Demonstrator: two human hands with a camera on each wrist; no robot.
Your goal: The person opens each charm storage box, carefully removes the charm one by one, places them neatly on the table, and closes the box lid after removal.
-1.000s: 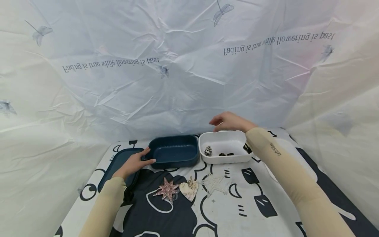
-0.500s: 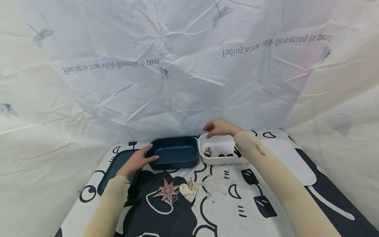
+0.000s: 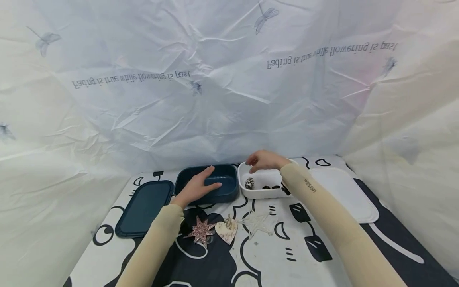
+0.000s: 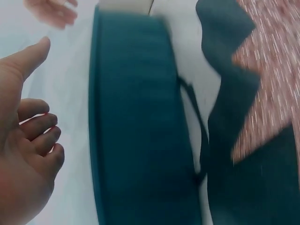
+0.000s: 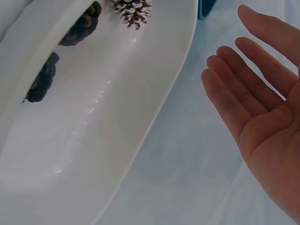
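My left hand is over the dark blue container, thumb apart from the fingers and nothing in its grasp. In the left wrist view this hand hangs beside the container's blurred blue wall. Above the back of the white container is my right hand, its fingers loosely bent around nothing; the right wrist view shows the palm outside the white rim. Inside that container lie a white-tipped pine cone and two dark pine cones, partly hidden by the near wall.
A dark blue lid lies left of the containers, and a white lid lies right. In front on the patterned cloth are a pink glittery star, a heart ornament and a white star. A plastic sheet hangs behind.
My left hand has moved right, from the blue container's left edge to over it, uncovering the blue lid. The right hand has come lower and slightly left over the white container.
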